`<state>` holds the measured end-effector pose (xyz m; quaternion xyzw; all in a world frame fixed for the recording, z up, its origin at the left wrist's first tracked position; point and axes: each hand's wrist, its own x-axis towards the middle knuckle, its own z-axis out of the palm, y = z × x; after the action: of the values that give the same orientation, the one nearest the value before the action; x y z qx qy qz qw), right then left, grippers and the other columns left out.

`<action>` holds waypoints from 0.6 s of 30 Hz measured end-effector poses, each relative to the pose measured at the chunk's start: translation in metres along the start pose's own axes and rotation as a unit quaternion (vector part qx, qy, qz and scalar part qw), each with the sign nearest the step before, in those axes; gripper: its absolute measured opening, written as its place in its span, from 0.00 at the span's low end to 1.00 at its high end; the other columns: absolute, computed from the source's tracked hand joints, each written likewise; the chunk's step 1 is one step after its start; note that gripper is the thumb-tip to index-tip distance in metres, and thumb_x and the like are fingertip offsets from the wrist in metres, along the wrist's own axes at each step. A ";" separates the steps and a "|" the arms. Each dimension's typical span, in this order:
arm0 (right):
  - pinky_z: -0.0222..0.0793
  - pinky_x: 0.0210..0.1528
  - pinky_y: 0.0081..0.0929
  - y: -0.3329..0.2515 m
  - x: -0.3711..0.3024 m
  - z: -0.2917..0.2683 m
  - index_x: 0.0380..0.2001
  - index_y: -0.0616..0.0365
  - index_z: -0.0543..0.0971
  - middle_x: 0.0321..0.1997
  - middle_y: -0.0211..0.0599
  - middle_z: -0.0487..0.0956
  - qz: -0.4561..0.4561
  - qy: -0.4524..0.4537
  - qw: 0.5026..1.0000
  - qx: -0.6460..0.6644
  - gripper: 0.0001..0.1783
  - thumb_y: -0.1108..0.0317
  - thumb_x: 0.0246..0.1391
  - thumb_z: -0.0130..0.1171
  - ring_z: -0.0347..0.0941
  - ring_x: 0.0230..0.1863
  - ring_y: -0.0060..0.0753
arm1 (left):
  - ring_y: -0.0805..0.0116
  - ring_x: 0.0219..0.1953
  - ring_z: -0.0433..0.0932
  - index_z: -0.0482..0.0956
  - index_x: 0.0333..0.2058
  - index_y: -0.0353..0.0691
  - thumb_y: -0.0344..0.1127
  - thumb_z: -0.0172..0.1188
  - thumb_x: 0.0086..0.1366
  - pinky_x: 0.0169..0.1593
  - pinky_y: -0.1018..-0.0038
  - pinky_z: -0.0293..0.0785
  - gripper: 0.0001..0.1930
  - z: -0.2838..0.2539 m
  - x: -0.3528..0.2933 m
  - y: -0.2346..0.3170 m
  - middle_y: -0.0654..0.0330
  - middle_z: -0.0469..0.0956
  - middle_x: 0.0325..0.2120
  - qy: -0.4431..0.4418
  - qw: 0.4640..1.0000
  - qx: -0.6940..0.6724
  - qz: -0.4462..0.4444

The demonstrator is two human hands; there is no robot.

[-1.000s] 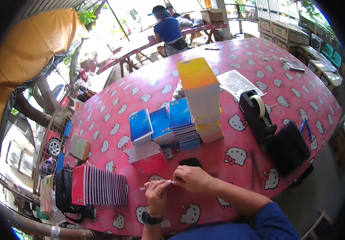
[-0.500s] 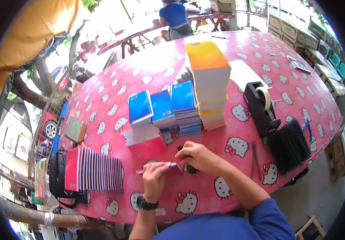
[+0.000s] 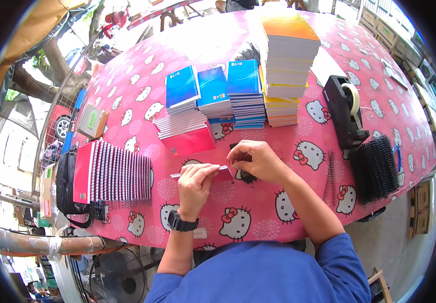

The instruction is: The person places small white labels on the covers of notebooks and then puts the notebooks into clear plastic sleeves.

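Note:
My left hand (image 3: 196, 183) is closed around a thin red notebook (image 3: 224, 175), held edge-on just above the table. A dark watch sits on that wrist. At the notebook's right end, my right hand (image 3: 256, 160) has its thumb and fingertips pinched together; what lies between them is too small to make out. Under the right hand rests a black object (image 3: 247, 177), partly covered by the fingers. Beyond the hands lies a slanted row of red notebooks (image 3: 191, 141), and behind it stand stacks of blue notebooks (image 3: 212, 87).
A fanned row of red notebooks (image 3: 82, 174) stands at left beside a black bag (image 3: 66, 182). A tall yellow-topped stack (image 3: 288, 55) rises at the back. To the right are a black tape dispenser (image 3: 340, 103), loose spiral coils (image 3: 330, 177) and a pile of black coils (image 3: 374, 169).
The whole view has tilted, so the table appears higher and more of my body shows. Both hands stay at the red notebook, with the right fingertips still by its right end.

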<state>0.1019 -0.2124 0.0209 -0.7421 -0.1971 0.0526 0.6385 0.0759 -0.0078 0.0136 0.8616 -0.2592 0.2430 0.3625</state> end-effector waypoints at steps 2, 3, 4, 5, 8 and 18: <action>0.72 0.37 0.22 0.001 0.000 0.002 0.33 0.63 0.78 0.30 0.33 0.77 -0.031 -0.028 0.999 -0.034 0.11 0.83 0.42 0.61 0.74 0.34 0.23 | 0.65 0.31 0.77 0.82 0.31 0.43 0.26 0.64 0.50 0.40 0.70 0.68 0.08 0.000 -0.001 -0.001 0.61 0.81 0.29 0.001 1.000 0.003 0.002; 0.72 0.37 0.22 0.001 0.000 0.002 0.33 0.63 0.78 0.30 0.33 0.77 -0.031 -0.027 0.999 -0.034 0.11 0.83 0.42 0.61 0.74 0.34 0.23 | 0.65 0.31 0.77 0.82 0.32 0.43 0.26 0.64 0.50 0.40 0.70 0.68 0.08 0.000 -0.001 -0.001 0.61 0.81 0.29 0.000 1.000 0.005 0.008; 0.72 0.36 0.22 0.001 0.000 0.002 0.33 0.62 0.78 0.30 0.34 0.77 -0.034 -0.026 0.998 -0.035 0.11 0.82 0.42 0.61 0.74 0.33 0.24 | 0.64 0.31 0.77 0.82 0.32 0.43 0.25 0.63 0.50 0.40 0.70 0.68 0.09 0.000 -0.002 -0.002 0.62 0.81 0.29 0.000 1.000 0.008 0.015; 0.71 0.36 0.23 0.001 0.000 0.002 0.33 0.62 0.78 0.30 0.34 0.77 -0.036 -0.026 0.998 -0.037 0.12 0.82 0.41 0.62 0.74 0.33 0.25 | 0.64 0.31 0.77 0.82 0.32 0.43 0.25 0.63 0.50 0.40 0.70 0.68 0.09 0.000 -0.002 -0.001 0.62 0.81 0.29 0.000 1.000 0.008 0.015; 0.71 0.36 0.24 0.005 -0.001 0.001 0.33 0.62 0.78 0.30 0.35 0.77 -0.039 -0.047 0.997 -0.050 0.11 0.81 0.42 0.62 0.74 0.33 0.26 | 0.64 0.31 0.77 0.82 0.33 0.44 0.25 0.62 0.51 0.41 0.70 0.68 0.10 -0.002 -0.003 0.000 0.62 0.80 0.30 -0.016 0.999 -0.001 0.030; 0.71 0.33 0.26 0.005 0.000 0.006 0.33 0.64 0.78 0.31 0.38 0.77 -0.071 -0.052 0.996 -0.033 0.09 0.81 0.45 0.59 0.75 0.31 0.29 | 0.65 0.43 0.76 0.81 0.36 0.46 0.33 0.64 0.52 0.52 0.62 0.62 0.11 -0.008 -0.008 0.001 0.62 0.79 0.36 -0.013 0.996 0.083 0.012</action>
<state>0.1012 -0.2068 0.0152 -0.7428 -0.2840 0.0387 0.6051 0.0678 0.0000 0.0147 0.8885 -0.2535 0.2568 0.2835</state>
